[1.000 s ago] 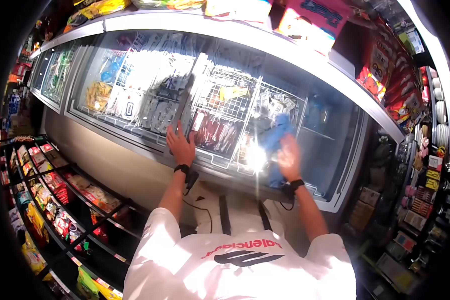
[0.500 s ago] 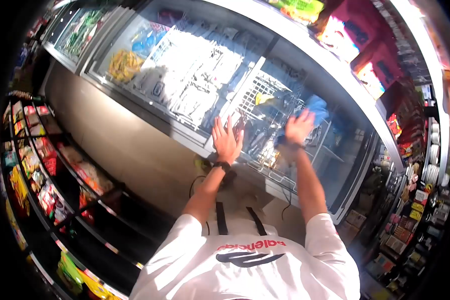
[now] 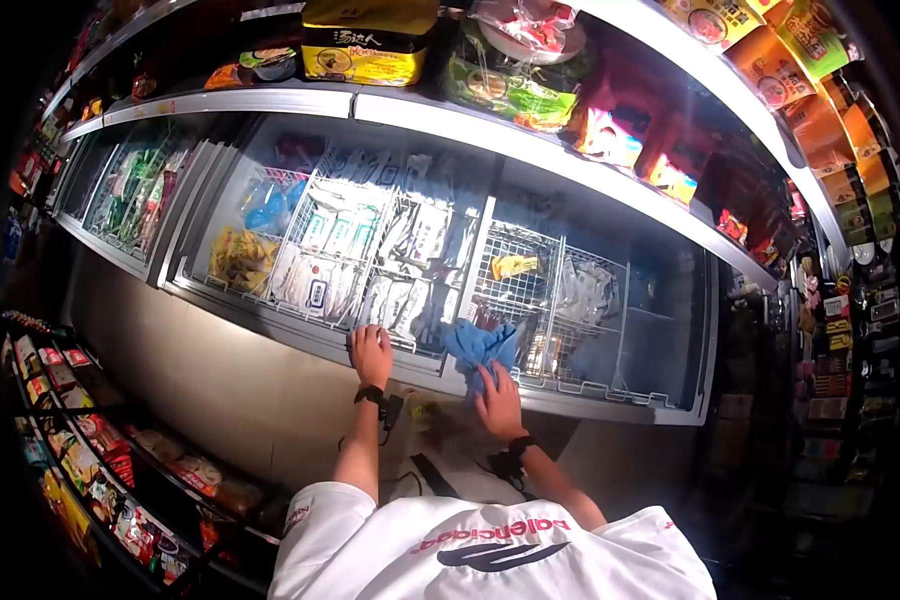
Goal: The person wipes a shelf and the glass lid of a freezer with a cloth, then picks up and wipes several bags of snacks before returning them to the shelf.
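A chest freezer [image 3: 610, 405] with a glass top stretches across the view, wire baskets and packaged goods showing inside. My left hand [image 3: 371, 355] rests on its front edge, below the white packets [image 3: 320, 285], holding nothing, fingers apart. Near the middle of the front rim, my right hand [image 3: 500, 400] has its fingers on a crumpled blue cloth [image 3: 481, 343]. The cloth lies on the glass and frame, left of a basket with a yellow packet [image 3: 514, 266].
Above the freezer runs a shelf [image 3: 260, 101] with noodle packs [image 3: 365, 50] and bags. A black rack of snacks [image 3: 95, 430] stands at the lower left. More stocked shelves [image 3: 835, 340] line the right side.
My right hand and the blue cloth have moved left and toward me, from the right-hand glass to the front rim. My left hand has shifted left and down to the edge. The view has turned.
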Action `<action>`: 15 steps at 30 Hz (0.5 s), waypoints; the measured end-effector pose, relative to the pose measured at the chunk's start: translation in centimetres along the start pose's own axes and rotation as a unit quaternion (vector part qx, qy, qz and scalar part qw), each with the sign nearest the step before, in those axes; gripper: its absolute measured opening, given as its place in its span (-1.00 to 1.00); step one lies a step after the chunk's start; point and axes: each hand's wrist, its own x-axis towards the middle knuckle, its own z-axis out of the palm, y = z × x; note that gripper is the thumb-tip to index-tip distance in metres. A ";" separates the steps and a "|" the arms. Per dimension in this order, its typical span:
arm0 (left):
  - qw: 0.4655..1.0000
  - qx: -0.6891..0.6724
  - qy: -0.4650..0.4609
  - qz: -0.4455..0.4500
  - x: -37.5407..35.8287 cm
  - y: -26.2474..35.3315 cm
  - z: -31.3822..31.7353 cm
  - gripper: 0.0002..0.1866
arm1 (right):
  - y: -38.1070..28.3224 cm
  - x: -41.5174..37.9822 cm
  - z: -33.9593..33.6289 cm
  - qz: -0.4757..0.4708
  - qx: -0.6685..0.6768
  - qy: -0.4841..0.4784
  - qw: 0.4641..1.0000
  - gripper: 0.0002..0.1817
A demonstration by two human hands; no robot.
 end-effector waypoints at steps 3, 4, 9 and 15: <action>0.998 0.066 0.015 -0.004 0.6 -0.2 -0.3 -0.76 | -0.6 0.5 1.1 0.027 -0.022 0.042 0.999 -0.31; 0.997 0.073 0.030 -0.014 0.7 -0.1 -0.8 -0.70 | -1.1 1.0 1.3 0.041 -0.022 0.059 0.997 -0.31; 0.993 0.086 0.043 -0.061 0.3 1.3 -1.0 -0.62 | -0.4 6.6 2.9 0.076 -0.020 0.118 0.990 -0.29; 0.994 0.073 0.049 -0.063 1.4 1.5 -1.3 -0.80 | 3.7 22.6 3.2 0.045 -0.078 0.141 0.986 -0.30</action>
